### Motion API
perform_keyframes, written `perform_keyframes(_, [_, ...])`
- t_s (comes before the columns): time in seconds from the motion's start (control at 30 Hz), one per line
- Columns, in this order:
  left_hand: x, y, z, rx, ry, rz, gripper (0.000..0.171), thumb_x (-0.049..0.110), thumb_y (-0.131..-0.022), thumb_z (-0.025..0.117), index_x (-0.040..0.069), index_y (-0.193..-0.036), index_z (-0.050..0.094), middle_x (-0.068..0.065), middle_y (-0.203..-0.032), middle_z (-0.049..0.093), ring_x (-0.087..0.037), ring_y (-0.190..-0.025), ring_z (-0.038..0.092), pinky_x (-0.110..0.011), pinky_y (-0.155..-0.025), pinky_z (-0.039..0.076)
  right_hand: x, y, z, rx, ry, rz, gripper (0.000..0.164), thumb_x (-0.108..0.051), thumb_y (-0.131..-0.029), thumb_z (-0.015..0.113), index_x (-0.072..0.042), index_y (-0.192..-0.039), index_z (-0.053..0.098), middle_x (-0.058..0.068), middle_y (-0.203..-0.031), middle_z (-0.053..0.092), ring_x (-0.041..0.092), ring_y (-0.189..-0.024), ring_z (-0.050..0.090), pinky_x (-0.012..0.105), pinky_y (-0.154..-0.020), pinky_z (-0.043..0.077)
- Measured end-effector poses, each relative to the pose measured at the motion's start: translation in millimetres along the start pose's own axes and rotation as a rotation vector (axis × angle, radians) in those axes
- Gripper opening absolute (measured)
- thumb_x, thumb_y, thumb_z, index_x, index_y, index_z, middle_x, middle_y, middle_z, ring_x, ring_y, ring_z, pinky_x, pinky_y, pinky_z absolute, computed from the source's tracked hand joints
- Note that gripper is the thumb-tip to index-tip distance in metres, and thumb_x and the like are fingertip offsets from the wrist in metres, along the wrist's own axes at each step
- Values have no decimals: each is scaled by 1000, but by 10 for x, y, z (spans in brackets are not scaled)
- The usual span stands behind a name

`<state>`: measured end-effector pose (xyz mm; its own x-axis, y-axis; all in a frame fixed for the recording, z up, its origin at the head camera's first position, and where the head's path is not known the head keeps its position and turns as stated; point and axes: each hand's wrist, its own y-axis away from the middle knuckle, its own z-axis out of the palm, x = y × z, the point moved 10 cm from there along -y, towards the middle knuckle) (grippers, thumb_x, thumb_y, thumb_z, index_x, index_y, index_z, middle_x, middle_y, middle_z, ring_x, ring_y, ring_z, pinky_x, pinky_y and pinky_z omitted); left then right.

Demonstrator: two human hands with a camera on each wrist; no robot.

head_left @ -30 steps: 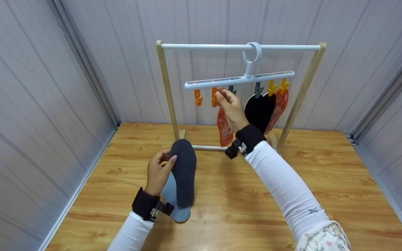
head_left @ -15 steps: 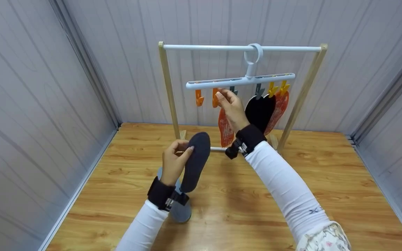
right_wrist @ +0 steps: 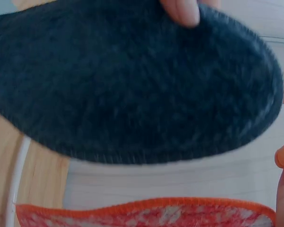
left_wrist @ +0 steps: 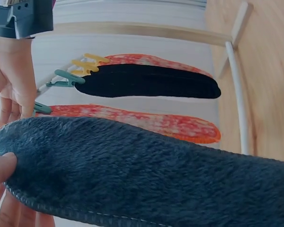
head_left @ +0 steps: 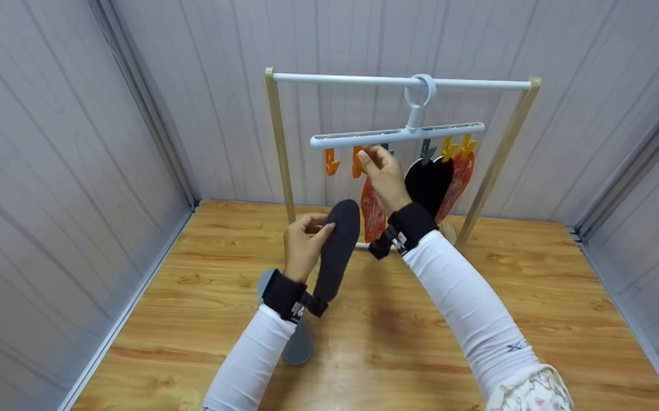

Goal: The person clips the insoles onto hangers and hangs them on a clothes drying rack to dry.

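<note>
A dark grey fuzzy insole (head_left: pixel 340 248) is pinched near its rounded upper end by my left hand (head_left: pixel 304 245), its length hanging down and slightly tilted. The left wrist view shows the stitched edge of this insole (left_wrist: pixel 132 175) and the thumb lying on its pile. My right hand (head_left: pixel 385 177) pinches an orange clothespin (head_left: pixel 357 162) under a white hanger (head_left: pixel 364 138). The insole's top is below and left of that hand, apart from the clothespin. Another orange clothespin (head_left: pixel 330 162) hangs at the hanger's left end with nothing in it.
A red patterned insole (head_left: pixel 372 214) hangs behind my right hand. Farther right hang a black insole (head_left: pixel 428 185) and another red insole (head_left: pixel 461 182), held by green and yellow clips. The hanger hooks over a rack rail (head_left: pixel 341 79). A grey-blue insole (head_left: pixel 298 347) lies on the floor.
My left hand has lifted the dark grey insole up and to the right, toward the right hand. The right hand stays at the orange clothespin.
</note>
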<state>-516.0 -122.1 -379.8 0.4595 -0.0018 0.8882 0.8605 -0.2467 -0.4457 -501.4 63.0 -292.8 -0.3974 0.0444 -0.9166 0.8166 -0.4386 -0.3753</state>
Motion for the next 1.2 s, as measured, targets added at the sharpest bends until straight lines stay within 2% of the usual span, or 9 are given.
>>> perform_keyframes(0.23, [-112, -26, 6, 20, 27, -26, 13, 8, -81, 74, 1, -91, 71, -12, -86, 69, -24, -74, 63, -27, -65, 51, 42, 8, -7, 16, -67, 26, 9, -5, -96, 52, 2, -100, 55, 1, -85, 52, 11, -78, 47, 22, -73, 41])
perform_keyframes(0.47, [-143, -37, 28, 32, 38, -24, 10, 6, -81, 72, 2, -91, 71, -10, -85, 69, -22, -73, 63, -27, -65, 52, 53, 0, 13, 11, -149, 56, 9, -5, -96, 51, 2, -102, 54, 1, -86, 50, 11, -80, 47, 22, -75, 42])
perform_keyframes(0.7, [-154, -38, 88, 25, 52, -31, 13, 8, -81, 73, 2, -93, 72, -13, -87, 69, -24, -73, 64, -27, -62, 52, 70, -6, 2, 5, -165, 59, 7, -5, -97, 49, -2, -101, 53, 2, -88, 49, 11, -81, 46, 24, -80, 43])
perform_keyframes(0.87, [-172, -58, 104, 30, 48, -69, 15, 5, -82, 72, -2, -94, 70, -17, -89, 68, -29, -75, 63, -26, -61, 50, 97, -15, 14, -7, -158, 77, 8, -7, -98, 48, -2, -102, 53, 1, -88, 49, 11, -82, 47, 24, -79, 43])
perform_keyframes(1.1, [-193, -79, 93, 35, 49, -72, 12, 10, -82, 72, 2, -91, 71, -11, -86, 68, -19, -72, 62, -24, -62, 50, 125, -14, 39, 1, -203, 112, 5, -8, -98, 48, -4, -99, 52, 1, -91, 48, 11, -86, 48, 25, -83, 43])
perform_keyframes(1.2, [-190, -106, 105, 30, 57, -80, 11, 8, -82, 71, 2, -92, 71, -10, -86, 68, -20, -73, 62, -27, -64, 51, 121, -13, 33, 8, -203, 121, 5, -9, -98, 48, -6, -96, 52, 1, -88, 47, 11, -84, 47, 26, -82, 43])
